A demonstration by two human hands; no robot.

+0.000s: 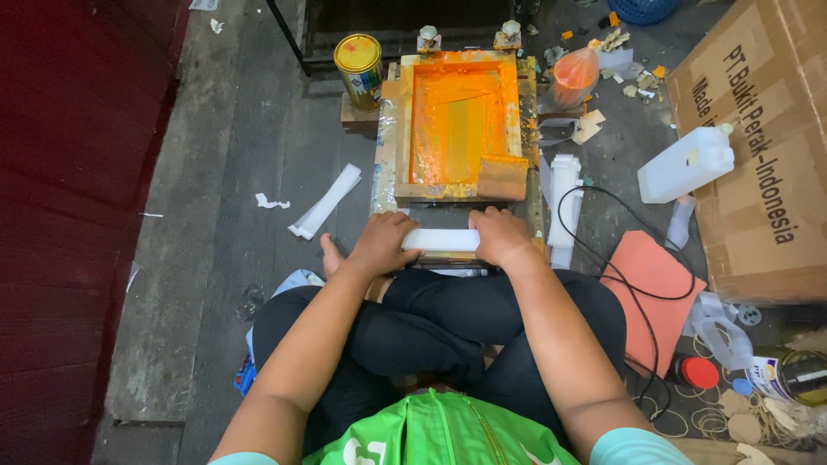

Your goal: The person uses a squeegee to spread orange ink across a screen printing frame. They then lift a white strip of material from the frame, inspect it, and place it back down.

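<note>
I sit cross-legged on the floor in black trousers. My left hand [382,243] and my right hand [500,237] each grip one end of a white stack of paper strips [440,239], held flat just in front of a wooden screen-printing frame [404,120]. The frame's mesh is covered with orange ink [461,112]. A wooden squeegee [502,177] smeared with orange rests at the frame's near right corner.
A yellow-lidded ink can [360,67] stands left of the frame. A bag of orange ink [575,76], a white jug [687,163], a cardboard box [762,129], a black cable [616,258] and an orange pad [655,293] lie to the right. White strips [326,202] lie left.
</note>
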